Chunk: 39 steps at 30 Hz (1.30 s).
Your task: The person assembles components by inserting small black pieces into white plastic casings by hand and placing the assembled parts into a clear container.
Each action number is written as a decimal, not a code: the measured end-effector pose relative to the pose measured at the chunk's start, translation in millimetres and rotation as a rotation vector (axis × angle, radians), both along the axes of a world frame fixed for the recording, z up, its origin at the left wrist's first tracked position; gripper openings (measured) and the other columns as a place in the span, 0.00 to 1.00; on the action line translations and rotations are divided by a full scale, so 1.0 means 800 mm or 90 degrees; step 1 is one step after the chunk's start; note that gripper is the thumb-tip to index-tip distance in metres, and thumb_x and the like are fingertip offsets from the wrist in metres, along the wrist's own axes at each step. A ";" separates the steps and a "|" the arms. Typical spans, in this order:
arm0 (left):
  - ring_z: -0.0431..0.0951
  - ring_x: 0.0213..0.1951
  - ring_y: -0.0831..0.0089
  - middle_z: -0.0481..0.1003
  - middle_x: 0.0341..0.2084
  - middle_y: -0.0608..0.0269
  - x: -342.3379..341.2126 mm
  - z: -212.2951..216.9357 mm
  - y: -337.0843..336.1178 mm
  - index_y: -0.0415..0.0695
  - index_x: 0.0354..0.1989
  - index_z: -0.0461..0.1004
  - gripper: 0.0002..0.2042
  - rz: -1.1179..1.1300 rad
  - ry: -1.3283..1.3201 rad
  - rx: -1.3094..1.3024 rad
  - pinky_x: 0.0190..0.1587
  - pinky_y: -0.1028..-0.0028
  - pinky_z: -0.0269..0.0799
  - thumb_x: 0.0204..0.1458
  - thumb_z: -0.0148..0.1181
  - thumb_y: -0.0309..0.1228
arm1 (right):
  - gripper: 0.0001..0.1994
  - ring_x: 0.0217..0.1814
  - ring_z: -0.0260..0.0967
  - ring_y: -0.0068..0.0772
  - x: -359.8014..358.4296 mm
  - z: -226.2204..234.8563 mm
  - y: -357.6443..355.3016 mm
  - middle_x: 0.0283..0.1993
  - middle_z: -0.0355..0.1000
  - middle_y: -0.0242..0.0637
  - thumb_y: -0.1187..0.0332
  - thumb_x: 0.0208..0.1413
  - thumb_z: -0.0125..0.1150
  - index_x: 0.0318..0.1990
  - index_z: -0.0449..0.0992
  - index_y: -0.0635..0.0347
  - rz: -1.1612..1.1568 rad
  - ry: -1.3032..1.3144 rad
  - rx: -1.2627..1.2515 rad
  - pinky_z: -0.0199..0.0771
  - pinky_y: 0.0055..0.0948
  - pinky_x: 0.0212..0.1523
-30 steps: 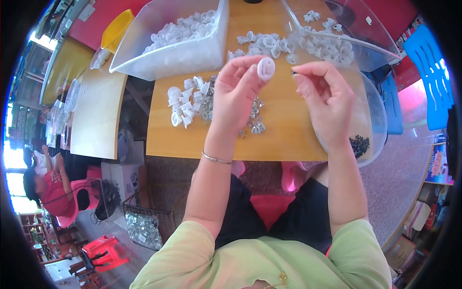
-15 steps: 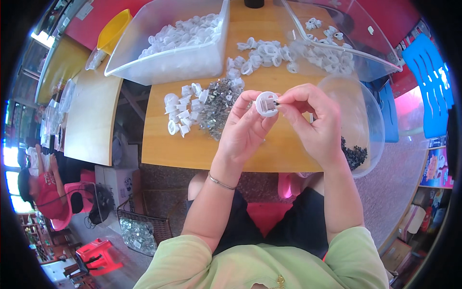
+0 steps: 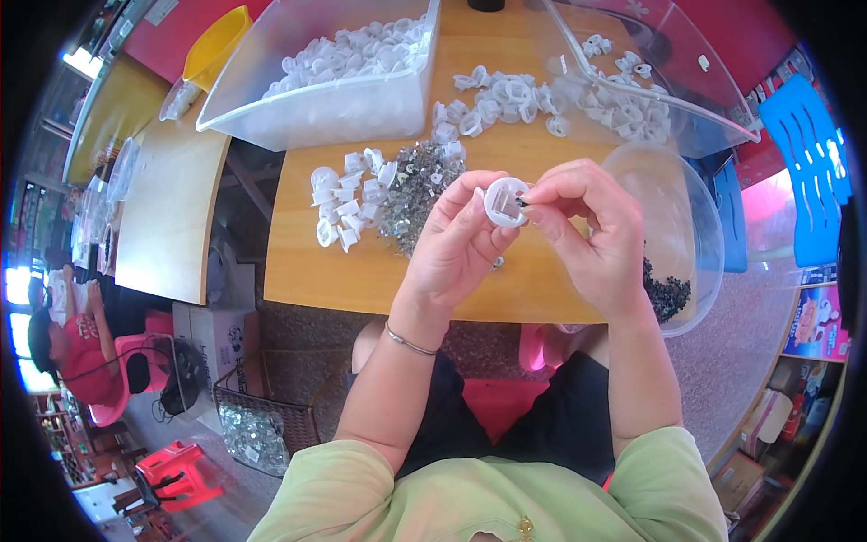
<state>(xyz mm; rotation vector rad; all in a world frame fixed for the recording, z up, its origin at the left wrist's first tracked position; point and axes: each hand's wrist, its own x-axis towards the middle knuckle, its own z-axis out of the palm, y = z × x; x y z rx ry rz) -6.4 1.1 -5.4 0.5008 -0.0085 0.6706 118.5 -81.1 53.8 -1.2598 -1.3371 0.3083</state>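
The right hand (image 3: 589,226) masks most of the dark piece (image 3: 521,202) it pinches.
From where I stand, that speck is too small to make out; the left hand (image 3: 456,242) covers part of the rim of the white round part (image 3: 499,205) and part of the glinting heap (image 3: 411,199). The right wrist (image 3: 632,312) blocks some of the black bits (image 3: 668,296). The translucent bin (image 3: 316,125) and a dark object (image 3: 486,4) run off the top edge; a seated person (image 3: 90,366) blurs at far left.
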 end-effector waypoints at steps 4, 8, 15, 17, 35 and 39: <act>0.74 0.40 0.76 0.72 0.40 0.59 -0.001 0.001 0.000 0.41 0.45 0.67 0.11 -0.003 0.006 0.001 0.42 0.79 0.74 0.57 0.48 0.32 | 0.06 0.28 0.69 0.22 0.000 0.000 0.000 0.29 0.68 0.34 0.82 0.43 0.60 0.30 0.72 0.64 -0.001 0.029 0.007 0.69 0.18 0.29; 0.75 0.39 0.76 0.73 0.39 0.59 -0.002 0.002 0.000 0.38 0.46 0.67 0.13 -0.002 0.030 0.007 0.40 0.81 0.75 0.57 0.49 0.33 | 0.06 0.30 0.69 0.23 0.001 -0.001 0.000 0.30 0.68 0.35 0.82 0.44 0.60 0.30 0.72 0.65 -0.007 0.043 0.016 0.70 0.19 0.30; 0.75 0.39 0.76 0.73 0.39 0.59 -0.004 0.004 0.001 0.37 0.48 0.66 0.16 -0.005 0.044 0.006 0.40 0.82 0.74 0.56 0.51 0.35 | 0.06 0.31 0.69 0.24 0.001 -0.003 0.002 0.31 0.68 0.35 0.82 0.44 0.60 0.30 0.71 0.65 0.002 0.029 0.017 0.71 0.20 0.31; 0.75 0.39 0.76 0.73 0.40 0.59 -0.004 0.005 0.001 0.37 0.48 0.66 0.16 0.001 0.040 0.013 0.40 0.82 0.74 0.55 0.52 0.35 | 0.06 0.31 0.69 0.25 0.000 -0.003 0.002 0.31 0.68 0.35 0.82 0.44 0.60 0.31 0.71 0.65 -0.004 0.040 0.008 0.72 0.20 0.32; 0.74 0.34 0.82 0.73 0.38 0.61 -0.008 0.007 0.007 0.37 0.48 0.67 0.13 0.005 0.084 0.015 0.37 0.85 0.73 0.56 0.49 0.30 | 0.05 0.35 0.68 0.20 0.003 -0.005 0.002 0.34 0.68 0.33 0.80 0.48 0.59 0.34 0.71 0.66 0.040 0.144 -0.029 0.70 0.18 0.37; 0.74 0.35 0.82 0.73 0.38 0.62 -0.009 0.009 0.006 0.37 0.48 0.67 0.13 0.000 0.074 0.013 0.37 0.85 0.73 0.56 0.49 0.27 | 0.05 0.34 0.68 0.22 0.003 -0.007 0.004 0.33 0.68 0.34 0.80 0.46 0.60 0.32 0.72 0.65 0.021 0.095 -0.005 0.71 0.19 0.35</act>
